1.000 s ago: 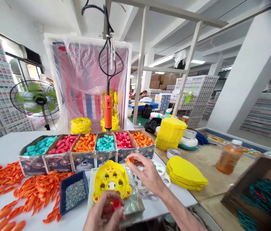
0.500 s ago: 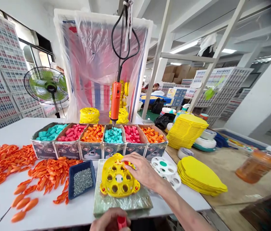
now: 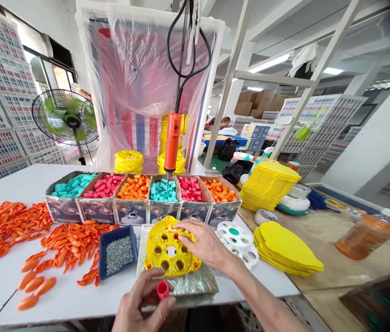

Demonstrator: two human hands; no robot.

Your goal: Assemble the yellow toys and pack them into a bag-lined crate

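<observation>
Orange clips (image 3: 25, 235): heaped on the white table (image 3: 15, 184), nine o'clock. Blue tray of screws (image 3: 117, 251): just beside the yellow disc (image 3: 167, 253), at its nine o'clock. Left hand (image 3: 142, 306): six o'clock, thumb and fingers pinching a red cap (image 3: 162, 290). Right hand (image 3: 203, 242): fingers curled, pressing on the disc's top edge. Yellow sheets (image 3: 286, 249): stacked at three o'clock.

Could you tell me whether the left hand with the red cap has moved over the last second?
Yes. After dipping to the table's near edge, the left hand holds the red cap up again near the yellow disc.
</observation>
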